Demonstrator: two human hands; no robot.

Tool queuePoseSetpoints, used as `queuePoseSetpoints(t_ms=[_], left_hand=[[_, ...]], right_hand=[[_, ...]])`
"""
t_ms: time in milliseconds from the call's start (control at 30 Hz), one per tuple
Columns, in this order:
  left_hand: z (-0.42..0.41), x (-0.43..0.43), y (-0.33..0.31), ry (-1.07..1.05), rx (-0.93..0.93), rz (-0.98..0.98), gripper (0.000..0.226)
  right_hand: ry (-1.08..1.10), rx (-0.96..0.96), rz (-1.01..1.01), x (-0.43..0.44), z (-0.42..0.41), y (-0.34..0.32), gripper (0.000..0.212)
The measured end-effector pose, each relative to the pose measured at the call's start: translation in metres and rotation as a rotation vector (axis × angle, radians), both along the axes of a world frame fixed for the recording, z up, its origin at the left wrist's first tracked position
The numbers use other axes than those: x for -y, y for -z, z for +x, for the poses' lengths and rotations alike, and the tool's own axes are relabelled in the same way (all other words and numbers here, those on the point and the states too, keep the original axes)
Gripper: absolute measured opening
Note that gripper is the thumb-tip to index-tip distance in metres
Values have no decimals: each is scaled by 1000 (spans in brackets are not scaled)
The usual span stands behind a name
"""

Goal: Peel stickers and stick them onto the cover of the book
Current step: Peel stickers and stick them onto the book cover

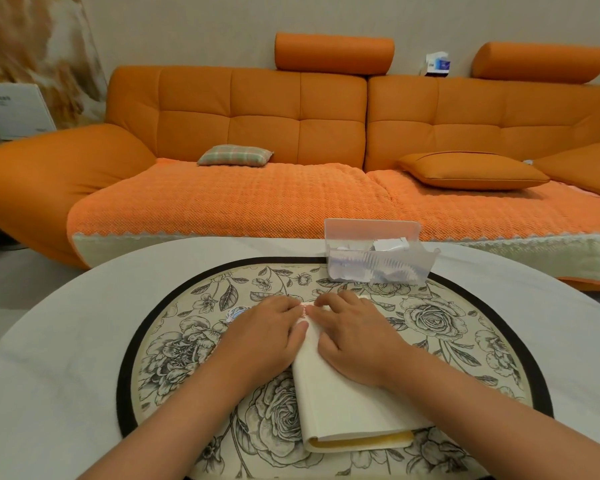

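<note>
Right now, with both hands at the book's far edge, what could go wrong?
The small pink sticker sits right at the book's far edge between left hand and right hand fingertips; it may crease or overhang. The book lies askew on the floral mat, so pressing might slide it.

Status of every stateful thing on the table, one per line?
book, closed, flat on placemat.
pink sticker, at the book's far end, under fingertips.
left hand, palm down, fingertips pressing pink sticker.
right hand, palm down on book, fingertips at pink sticker.
clear box, open, paper bits inside.
</note>
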State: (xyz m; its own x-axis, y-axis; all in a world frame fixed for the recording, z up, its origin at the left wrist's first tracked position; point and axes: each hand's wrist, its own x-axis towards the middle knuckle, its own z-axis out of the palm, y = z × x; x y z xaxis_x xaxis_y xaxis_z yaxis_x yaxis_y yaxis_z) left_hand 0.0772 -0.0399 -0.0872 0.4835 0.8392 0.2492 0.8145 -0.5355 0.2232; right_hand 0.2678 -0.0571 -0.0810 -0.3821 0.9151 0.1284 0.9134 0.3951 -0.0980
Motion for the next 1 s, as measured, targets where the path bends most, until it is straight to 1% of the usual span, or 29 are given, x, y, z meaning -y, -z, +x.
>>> queuePoseSetpoints(t_ms=[67, 100, 133, 200, 267, 367, 433, 533, 633, 733, 800, 900, 1000], left_hand=[[3, -1, -2, -27, -39, -27, 60], [4, -1, -2, -41, -62, -46, 57], [4, -1, -3, -61, -84, -68, 61], [4, 3, -6, -110, -112, -100, 76], [4, 4, -6, -138, -76, -123, 75], [8, 5, -5, -108, -15, -135, 75], [11, 4, -3, -88, 35, -171, 78], [7, 3, -4, -71, 122, -206, 79], [-7, 0, -14, -95, 225, -187, 69], [-32, -8, -19, -157, 161, -87, 57], [-51, -13, -16, -191, 88, -66, 52], [-74, -17, -6, -213, 29, -101, 50], [-86, -18, 1, -201, 68, -127, 53]], right_hand=[[0, 7, -5, 4, 0, -1, 68], [-1, 14, -7, 6, 1, -2, 70], [-4, 24, -8, 7, 1, -3, 71], [-6, 46, -11, 10, 1, -5, 72], [2, 64, -12, 10, 1, -7, 66], [24, 71, -23, 8, 3, -10, 51], [40, 82, -14, 7, 4, -12, 45], [60, 64, 12, 6, 4, -16, 43], [42, -29, 55, 4, -3, -26, 45], [-9, -127, 110, 1, -20, -39, 40], [-40, -140, 100, -3, -37, -46, 37], [-90, -68, 64, -15, -64, -47, 37], [-111, 26, 27, -30, -86, -42, 40]])
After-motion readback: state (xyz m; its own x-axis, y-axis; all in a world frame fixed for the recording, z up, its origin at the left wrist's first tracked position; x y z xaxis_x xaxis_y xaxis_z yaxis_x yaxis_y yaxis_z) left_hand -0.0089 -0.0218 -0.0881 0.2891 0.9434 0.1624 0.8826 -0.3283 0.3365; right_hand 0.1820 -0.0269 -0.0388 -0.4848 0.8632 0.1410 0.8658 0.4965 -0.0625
